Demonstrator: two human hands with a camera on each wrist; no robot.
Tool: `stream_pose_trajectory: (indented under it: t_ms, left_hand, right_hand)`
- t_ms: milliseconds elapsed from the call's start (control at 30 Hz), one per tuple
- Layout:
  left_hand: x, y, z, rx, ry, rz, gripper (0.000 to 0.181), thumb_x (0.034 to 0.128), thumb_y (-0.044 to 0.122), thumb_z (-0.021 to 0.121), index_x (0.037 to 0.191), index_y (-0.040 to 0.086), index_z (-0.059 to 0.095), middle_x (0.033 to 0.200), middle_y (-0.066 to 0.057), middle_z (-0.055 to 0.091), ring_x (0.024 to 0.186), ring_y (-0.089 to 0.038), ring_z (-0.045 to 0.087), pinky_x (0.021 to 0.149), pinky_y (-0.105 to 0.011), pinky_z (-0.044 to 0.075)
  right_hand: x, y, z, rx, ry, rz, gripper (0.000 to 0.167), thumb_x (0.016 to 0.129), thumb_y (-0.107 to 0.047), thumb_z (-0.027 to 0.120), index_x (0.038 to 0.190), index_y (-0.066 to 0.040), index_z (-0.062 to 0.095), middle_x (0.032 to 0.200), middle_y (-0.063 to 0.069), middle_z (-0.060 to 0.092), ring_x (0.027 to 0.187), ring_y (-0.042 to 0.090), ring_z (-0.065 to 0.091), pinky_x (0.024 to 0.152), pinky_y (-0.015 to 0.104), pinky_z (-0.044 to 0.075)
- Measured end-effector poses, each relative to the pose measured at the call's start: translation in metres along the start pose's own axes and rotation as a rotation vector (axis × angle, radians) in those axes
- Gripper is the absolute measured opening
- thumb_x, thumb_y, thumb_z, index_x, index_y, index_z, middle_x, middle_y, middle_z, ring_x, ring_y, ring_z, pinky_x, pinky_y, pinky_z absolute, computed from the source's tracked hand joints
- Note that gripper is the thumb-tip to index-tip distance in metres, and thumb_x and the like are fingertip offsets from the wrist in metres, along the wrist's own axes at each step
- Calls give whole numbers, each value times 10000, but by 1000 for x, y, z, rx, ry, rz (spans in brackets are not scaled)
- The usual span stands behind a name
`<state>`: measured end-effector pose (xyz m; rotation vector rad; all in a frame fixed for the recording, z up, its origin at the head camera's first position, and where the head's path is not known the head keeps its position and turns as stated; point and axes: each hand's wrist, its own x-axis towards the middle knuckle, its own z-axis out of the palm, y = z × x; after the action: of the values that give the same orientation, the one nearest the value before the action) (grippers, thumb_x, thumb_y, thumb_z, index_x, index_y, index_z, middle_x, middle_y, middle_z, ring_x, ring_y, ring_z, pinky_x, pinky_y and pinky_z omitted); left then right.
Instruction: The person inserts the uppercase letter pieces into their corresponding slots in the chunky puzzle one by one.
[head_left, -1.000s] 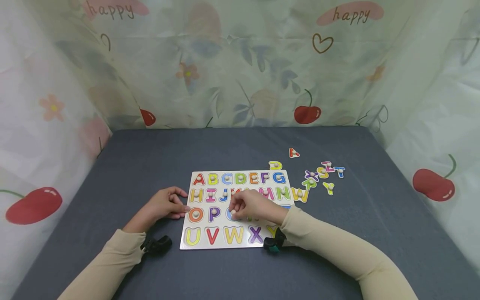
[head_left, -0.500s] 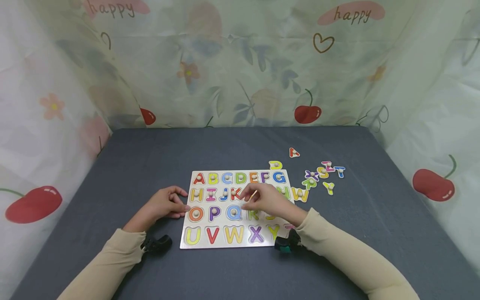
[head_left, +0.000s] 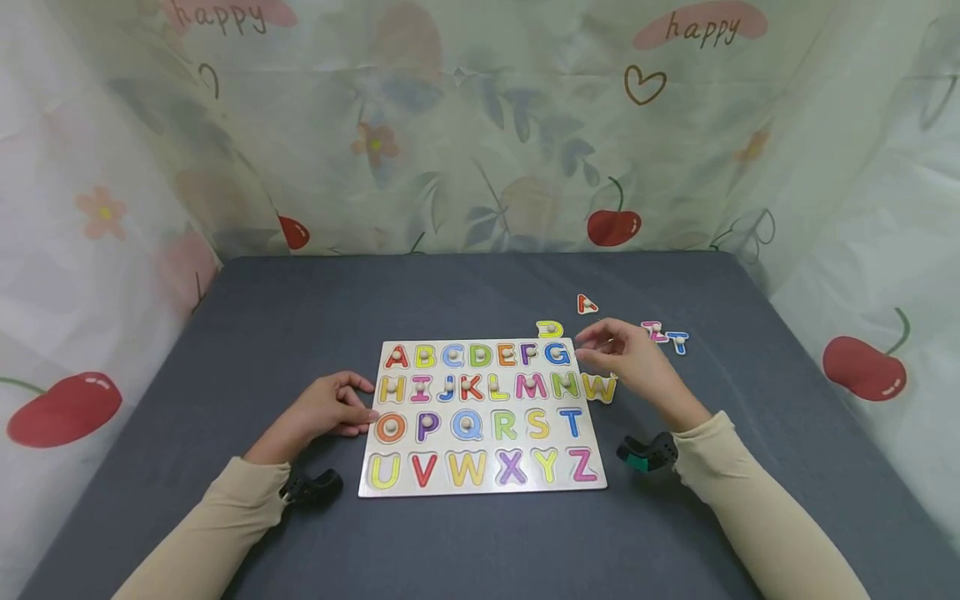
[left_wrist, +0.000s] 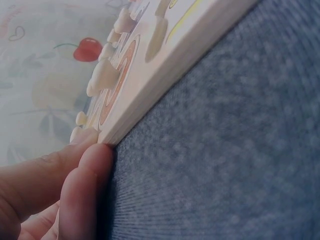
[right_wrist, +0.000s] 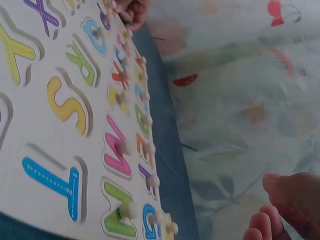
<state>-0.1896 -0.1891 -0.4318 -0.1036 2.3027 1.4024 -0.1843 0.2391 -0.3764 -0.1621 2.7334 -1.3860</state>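
Note:
A white alphabet puzzle board point(head_left: 480, 492) lies flat on the table. Knobbed letters fill its upper two rows, and the O, P and Q piece point(head_left: 467, 425) sit in the third. From R on, the recesses show printed letters without knobs. My left hand point(head_left: 330, 408) pinches the board's left edge, thumb on top, fingertips point(left_wrist: 95, 160) against the side. Beyond the right edge hovers my right hand point(head_left: 637, 358), fingers loosely bent and apart, holding nothing. It is above the loose letters and hides several. Nearest it are the W piece point(head_left: 599, 388), Z piece point(head_left: 652, 332) and T piece point(head_left: 677, 342).
An upside-down-looking yellow letter piece point(head_left: 550, 329) touches or nearly touches the board's back edge. Farther back lies a loose red A piece point(head_left: 587, 304). Dark cloth point(head_left: 450, 550) covers the table, and printed curtains point(head_left: 465, 150) enclose its back and sides.
My right hand has let go of the Q piece in its recess, lifted off, and moved right to the loose letters. The left hand stays at the board's edge.

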Motion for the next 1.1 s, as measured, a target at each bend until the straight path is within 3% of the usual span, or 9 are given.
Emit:
stream_pose_trajectory:
  t_ms: [167, 400, 600, 800, 1100]
  left_hand:
    - [0, 1, 0, 5, 1, -13, 534, 786, 118, 809, 1212, 2, 509, 733, -32, 617, 603, -94, 641, 538, -244, 547]
    - [2, 0, 0, 8, -6, -6, 543, 790, 109, 804, 1224, -6, 500, 736, -32, 613, 603, -95, 638, 535, -245, 545]
    - [2, -1, 0, 12, -6, -9, 539, 792, 109, 803, 1223, -2, 501, 742, -34, 615, 606, -97, 641, 540, -247, 549]
    - [3, -1, 0, 0, -13, -1, 538, 790, 116, 805, 1218, -4, 499, 741, -30, 621, 614, -91, 650, 543, -245, 551]
    - [3, -3, -1, -1, -2, -12, 522, 786, 115, 808, 1201, 8, 510, 731, -30, 616, 610, -94, 646, 546, -246, 553]
  right_hand:
    - [-10, 13, -22, -5, 64, 58, 382, 905, -290, 693, 1174, -33, 607, 1061, 116, 626, 923, 282, 614, 782, 349, 518]
    - [-11, 34, -36, -38, 122, 121, 409, 915, -331, 674, 1193, -40, 600, 1062, 123, 604, 897, 315, 602, 693, 317, 511]
    - [0, 57, -35, -128, 72, 151, 371, 895, -252, 700, 1162, -7, 620, 976, 120, 649, 767, 215, 588, 579, 249, 471]
    - [13, 75, -26, -169, 10, 166, 332, 880, -183, 705, 1119, 33, 624, 841, 65, 650, 672, 103, 586, 600, 229, 488]
    - [18, 76, -21, -246, 1, 195, 282, 884, -192, 693, 1069, 9, 621, 767, 35, 625, 626, 95, 576, 590, 249, 444]
